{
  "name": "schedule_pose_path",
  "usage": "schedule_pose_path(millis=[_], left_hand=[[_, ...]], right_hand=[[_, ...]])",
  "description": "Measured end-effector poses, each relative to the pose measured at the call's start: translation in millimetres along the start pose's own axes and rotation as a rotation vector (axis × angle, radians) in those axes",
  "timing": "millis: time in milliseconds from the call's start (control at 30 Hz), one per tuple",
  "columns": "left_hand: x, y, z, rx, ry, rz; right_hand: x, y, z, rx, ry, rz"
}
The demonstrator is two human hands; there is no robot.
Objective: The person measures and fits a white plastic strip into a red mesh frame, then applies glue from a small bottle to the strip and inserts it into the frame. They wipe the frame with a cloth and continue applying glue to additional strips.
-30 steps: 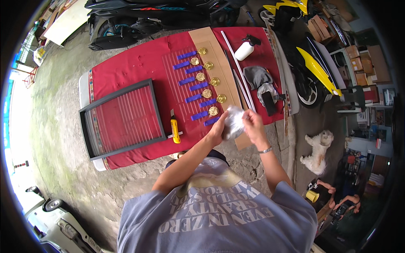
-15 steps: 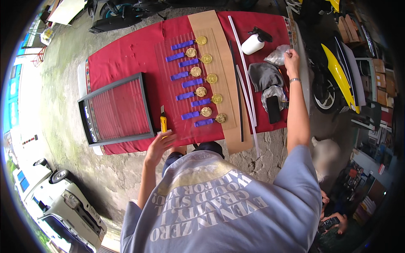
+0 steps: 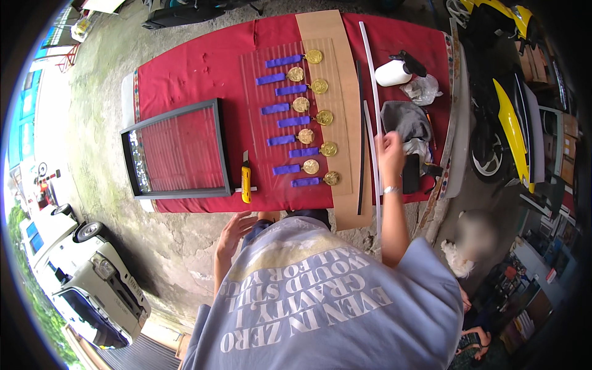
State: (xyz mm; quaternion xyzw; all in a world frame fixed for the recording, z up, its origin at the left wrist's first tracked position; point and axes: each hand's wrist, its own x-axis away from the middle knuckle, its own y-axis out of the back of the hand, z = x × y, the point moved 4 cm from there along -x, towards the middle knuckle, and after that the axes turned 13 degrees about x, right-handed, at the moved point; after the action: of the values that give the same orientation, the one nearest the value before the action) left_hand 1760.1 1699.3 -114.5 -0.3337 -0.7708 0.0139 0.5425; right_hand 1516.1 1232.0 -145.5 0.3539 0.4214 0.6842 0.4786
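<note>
My left hand (image 3: pixel 233 233) hovers just off the front edge of the table, fingers stretched and holding nothing. Nearest to it lies a yellow utility knife (image 3: pixel 246 184) with its blade out. My right hand (image 3: pixel 390 151) is over the long white strips, beside a grey cloth (image 3: pixel 407 121); its fingers are closed, and what they hold, if anything, cannot be made out. In the middle, gold medals (image 3: pixel 324 117) with purple ribbons (image 3: pixel 294 122) lie in two staggered columns on a clear sheet (image 3: pixel 259 92), partly over brown board (image 3: pixel 320 31). A clear plastic bag (image 3: pixel 422 90) rests at the far right.
A dark frame (image 3: pixel 226 148) lies at left on the red cloth (image 3: pixel 185 74). Long white strips (image 3: pixel 370 68) and a black strip (image 3: pixel 359 166) run front to back. A white spray bottle (image 3: pixel 393 73) and a phone (image 3: pixel 411 174) are at right. Motorcycles stand beyond the table.
My right hand has let go of the plastic bag and come nearer and leftward, over the white strips. My left hand has drawn back from beside the utility knife. The whole view has shifted slightly.
</note>
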Motion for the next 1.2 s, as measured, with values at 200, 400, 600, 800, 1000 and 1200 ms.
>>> schedule_pose_path(millis=[200,400,600,800,1000,1200], left_hand=[[-35,-43,-27,-0.237,0.079,0.028],[-50,-36,-65,-0.345,-0.024,0.089],[-43,0,-72,-0.28,-0.092,0.013],[-42,40,-49,-0.059,-0.07,0.056],[0,27,-145,-0.798,-0.646,0.136],[35,96,-238,-1.099,-1.316,0.135]], right_hand=[[99,-47,-4,0.178,-0.103,0.05],[103,-71,-26,0.178,-0.039,0.097],[115,-77,-31,0.168,-0.077,0.0],[123,-70,-33,0.238,0.01,-0.178],[187,-60,94,-0.057,-0.018,-0.152],[259,-117,342,-0.093,0.431,0.201]])
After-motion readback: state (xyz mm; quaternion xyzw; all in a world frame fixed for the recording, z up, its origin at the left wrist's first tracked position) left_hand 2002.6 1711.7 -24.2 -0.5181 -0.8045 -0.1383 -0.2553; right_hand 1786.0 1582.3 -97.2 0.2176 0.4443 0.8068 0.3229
